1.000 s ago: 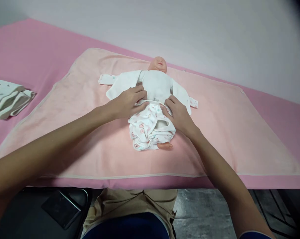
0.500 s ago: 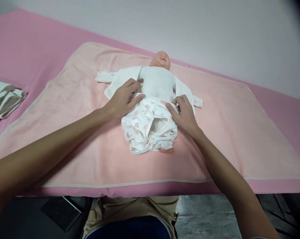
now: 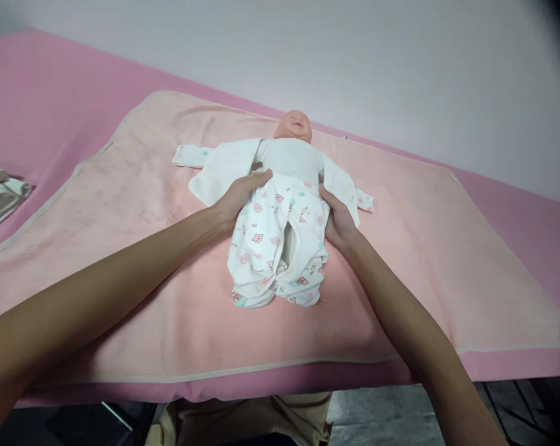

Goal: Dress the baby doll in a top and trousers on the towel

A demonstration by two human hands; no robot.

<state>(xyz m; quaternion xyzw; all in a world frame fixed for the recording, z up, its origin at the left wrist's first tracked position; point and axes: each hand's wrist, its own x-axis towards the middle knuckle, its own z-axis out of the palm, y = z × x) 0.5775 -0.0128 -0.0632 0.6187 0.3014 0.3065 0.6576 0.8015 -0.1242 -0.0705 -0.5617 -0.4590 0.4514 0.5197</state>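
evidently, left hand (image 3: 239, 197) and right hand (image 3: 340, 222) flank the waist of animal-printed white cloth trousers (image 3: 256, 236), thumbs uppermost, other fingers too hidden to tell their grip. these look drawn up; the white cloth jacket (image 3: 225, 166) spreads unfastened beside the plastic-headed doll (image 3: 293, 127), head near the far edge of the pink surface (image 3: 52, 80).

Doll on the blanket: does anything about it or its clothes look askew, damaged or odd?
The printed trousers gape between the legs, which looks odd; whether by cut or damage, I can't tell. Their leg ends are bunched, and the doll has its white top spread open. No spill shows.
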